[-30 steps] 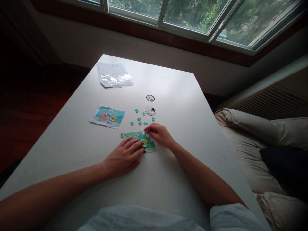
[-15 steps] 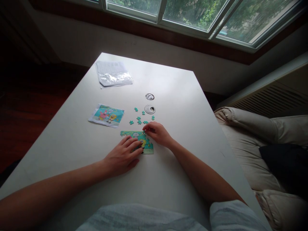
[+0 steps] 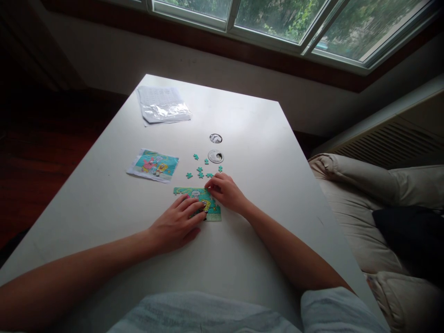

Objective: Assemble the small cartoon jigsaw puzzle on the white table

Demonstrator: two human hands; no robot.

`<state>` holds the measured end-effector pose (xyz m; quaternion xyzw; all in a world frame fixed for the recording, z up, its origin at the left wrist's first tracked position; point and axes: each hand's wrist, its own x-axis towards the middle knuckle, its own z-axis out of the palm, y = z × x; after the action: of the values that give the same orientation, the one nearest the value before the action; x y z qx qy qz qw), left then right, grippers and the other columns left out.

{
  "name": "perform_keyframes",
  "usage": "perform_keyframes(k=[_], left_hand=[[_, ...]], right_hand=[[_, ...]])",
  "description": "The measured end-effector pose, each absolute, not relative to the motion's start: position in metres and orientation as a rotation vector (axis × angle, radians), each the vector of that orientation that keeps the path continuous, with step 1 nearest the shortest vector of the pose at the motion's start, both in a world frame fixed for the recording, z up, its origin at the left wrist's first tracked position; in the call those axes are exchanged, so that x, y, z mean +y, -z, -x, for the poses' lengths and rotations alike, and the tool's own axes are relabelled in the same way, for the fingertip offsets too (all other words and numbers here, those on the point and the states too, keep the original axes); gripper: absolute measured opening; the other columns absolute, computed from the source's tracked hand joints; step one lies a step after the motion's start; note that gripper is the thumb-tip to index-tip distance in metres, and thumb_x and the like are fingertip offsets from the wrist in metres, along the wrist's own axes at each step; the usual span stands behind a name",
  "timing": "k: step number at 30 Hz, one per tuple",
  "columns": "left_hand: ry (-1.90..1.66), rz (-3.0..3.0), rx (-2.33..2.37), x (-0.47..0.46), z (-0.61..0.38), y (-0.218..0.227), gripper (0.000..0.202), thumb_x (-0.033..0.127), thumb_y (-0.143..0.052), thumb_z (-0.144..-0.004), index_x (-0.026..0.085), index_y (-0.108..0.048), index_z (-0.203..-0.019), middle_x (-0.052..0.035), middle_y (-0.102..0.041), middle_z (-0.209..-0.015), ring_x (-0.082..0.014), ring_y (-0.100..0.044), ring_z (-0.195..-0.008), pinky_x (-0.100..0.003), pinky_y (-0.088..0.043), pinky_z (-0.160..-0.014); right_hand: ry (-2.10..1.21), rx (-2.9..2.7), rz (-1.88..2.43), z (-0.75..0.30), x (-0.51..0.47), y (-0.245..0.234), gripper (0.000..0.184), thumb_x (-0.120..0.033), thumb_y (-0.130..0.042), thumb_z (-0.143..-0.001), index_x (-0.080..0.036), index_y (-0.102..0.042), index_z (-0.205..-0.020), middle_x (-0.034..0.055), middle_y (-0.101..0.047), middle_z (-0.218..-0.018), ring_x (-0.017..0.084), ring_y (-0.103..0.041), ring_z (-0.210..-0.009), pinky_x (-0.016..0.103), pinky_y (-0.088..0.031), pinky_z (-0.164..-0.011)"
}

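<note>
A partly assembled cartoon jigsaw puzzle lies on the white table in front of me. My left hand rests flat across its left and lower part, fingers stretched out, hiding much of the picture. At the puzzle's upper right edge, my right hand has thumb and fingers pinched together on a small jigsaw piece, mostly covered by the fingertips. Just beyond the hands lie several loose teal jigsaw pieces. A printed picture sheet with the same cartoon figures is to their left.
Two round metal-rimmed table fittings sit beyond the loose pieces. Papers in a clear plastic sleeve lie at the far left corner of the white table. A beige sofa with a dark cloth stands to the right, below windows.
My right fingertips have shifted very slightly at the puzzle's upper right edge. My left hand stays in place on the puzzle.
</note>
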<state>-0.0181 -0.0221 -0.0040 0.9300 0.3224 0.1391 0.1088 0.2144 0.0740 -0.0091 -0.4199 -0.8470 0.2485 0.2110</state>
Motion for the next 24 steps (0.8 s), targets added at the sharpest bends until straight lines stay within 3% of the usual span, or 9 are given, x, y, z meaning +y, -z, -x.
perform_keyframes(k=[19,24], left_hand=[[-0.415,-2.736,0.947,-0.022,0.018,0.005,0.036,0.027,-0.055,-0.094,0.021,-0.057,-0.130,-0.0116,-0.055,-0.142,-0.0314,-0.047,-0.132,-0.057,-0.030,-0.118],[-0.432,-2.725,0.943,-0.021,0.019,0.006,0.037,0.027,-0.055,-0.094,0.021,-0.057,-0.130,-0.0112,-0.055,-0.142,-0.0310,-0.047,-0.133,-0.057,-0.030,-0.118]], right_hand=[[-0.565,-2.340,1.168,-0.211,0.063,0.012,0.011,-0.012,-0.062,-0.088,-0.022,-0.065,-0.086,0.0034,-0.060,-0.085,0.020,-0.051,-0.086,0.034,-0.040,-0.082],[-0.622,-2.157,1.231,-0.229,0.079,0.013,0.014,-0.013,-0.057,-0.090,-0.022,-0.067,-0.094,0.0031,-0.063,-0.088,0.018,-0.056,-0.085,0.031,-0.043,-0.076]])
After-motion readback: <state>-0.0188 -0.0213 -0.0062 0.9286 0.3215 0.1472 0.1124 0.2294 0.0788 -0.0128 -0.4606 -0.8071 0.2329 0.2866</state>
